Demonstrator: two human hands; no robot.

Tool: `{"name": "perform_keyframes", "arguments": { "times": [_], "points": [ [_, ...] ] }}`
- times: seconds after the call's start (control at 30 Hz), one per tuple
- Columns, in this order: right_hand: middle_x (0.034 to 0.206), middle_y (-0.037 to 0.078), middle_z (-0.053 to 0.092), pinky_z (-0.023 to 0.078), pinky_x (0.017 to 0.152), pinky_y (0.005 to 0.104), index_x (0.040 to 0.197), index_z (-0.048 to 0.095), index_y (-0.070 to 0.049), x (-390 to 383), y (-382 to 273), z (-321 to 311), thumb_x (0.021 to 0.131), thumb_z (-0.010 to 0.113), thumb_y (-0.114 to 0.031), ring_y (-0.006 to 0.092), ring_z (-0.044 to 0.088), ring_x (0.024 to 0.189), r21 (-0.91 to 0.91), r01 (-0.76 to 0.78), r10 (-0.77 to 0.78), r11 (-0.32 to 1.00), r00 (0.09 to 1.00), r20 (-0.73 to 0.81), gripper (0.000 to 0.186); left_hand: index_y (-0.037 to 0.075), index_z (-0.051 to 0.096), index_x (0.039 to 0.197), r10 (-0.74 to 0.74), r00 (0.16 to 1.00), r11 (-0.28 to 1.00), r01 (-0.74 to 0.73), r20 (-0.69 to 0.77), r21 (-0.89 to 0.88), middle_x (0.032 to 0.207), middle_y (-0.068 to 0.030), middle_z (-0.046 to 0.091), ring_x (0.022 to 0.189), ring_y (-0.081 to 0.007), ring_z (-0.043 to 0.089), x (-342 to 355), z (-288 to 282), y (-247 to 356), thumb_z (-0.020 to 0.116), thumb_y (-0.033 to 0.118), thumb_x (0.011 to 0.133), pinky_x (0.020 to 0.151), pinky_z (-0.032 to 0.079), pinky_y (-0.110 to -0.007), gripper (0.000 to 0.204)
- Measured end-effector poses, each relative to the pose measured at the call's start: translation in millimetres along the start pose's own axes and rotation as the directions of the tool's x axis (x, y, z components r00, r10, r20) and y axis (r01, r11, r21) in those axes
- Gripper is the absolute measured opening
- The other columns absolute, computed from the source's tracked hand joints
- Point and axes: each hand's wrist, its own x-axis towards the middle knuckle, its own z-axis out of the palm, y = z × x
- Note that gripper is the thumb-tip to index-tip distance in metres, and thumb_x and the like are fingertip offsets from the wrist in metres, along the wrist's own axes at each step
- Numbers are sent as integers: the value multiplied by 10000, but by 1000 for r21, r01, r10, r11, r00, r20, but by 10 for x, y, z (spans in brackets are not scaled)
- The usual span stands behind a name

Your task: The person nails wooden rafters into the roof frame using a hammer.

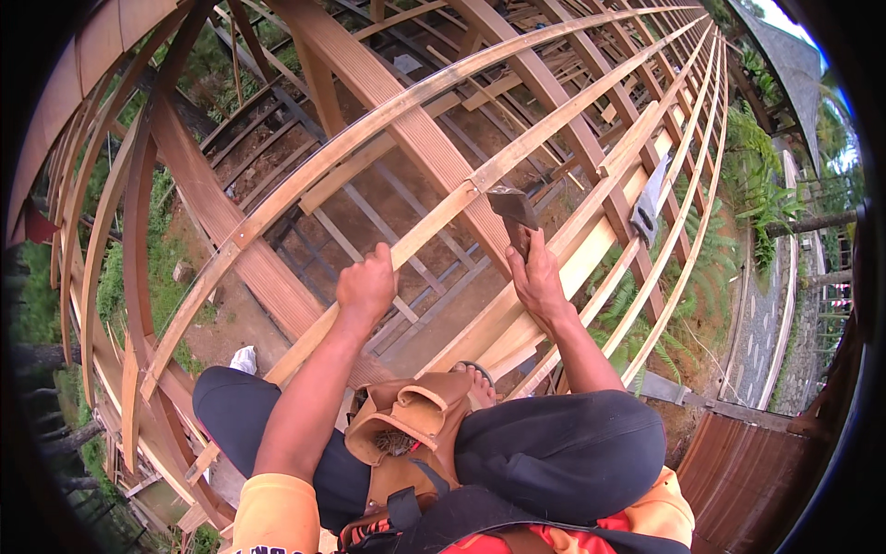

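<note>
Two hands are at work on a roof frame: the left hand is closed around a wooden batten lying across the rafters, the right hand is wrapped round a hammer. The batten should be kept pressed flat while struck squarely.

Getting bright, even daylight from above — soft, faint shadows only, under the wooden battens and on the bare ground. Blowing out at the sky, top right. Bending straight timber hard toward the rim; vignetting to black at all corners. Staying sharp in the centre — softening slightly toward the edges, no motion blur showing.
</note>
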Motion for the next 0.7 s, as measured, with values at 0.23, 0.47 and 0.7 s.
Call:
{"name": "perform_keyframes", "arguments": {
  "times": [0.23,0.47,0.7],
  "points": [
    [999,328,616,499,746,528,1284,411,3,87,-60,153,961,578,-77,524,608,913,25,66,-65,998,997,-40,373,39,516,978,-13,996,1000,13,84,5,830,-208,710,754,-388,717,18,-102,-18,666,239,874,661,578,-499,271],
    [994,297,632,495,746,525,1314,398,3,338,6,153,959,580,-80,518,609,932,-115,-122,132,986,987,86,408,35,515,970,-4,998,1000,3,59,8,813,-201,708,743,-384,717,36,-65,12,653,230,873,649,578,-499,258],
    [914,100,536,492,576,326,1359,307,-71,586,-1016,-519,1019,556,-337,156,531,650,389,644,-382,659,732,-564,499,38,511,943,-3,1000,999,2,24,36,788,-195,698,686,-375,710,-61,-122,-78,654,205,855,594,577,-480,237]
  ]
}}
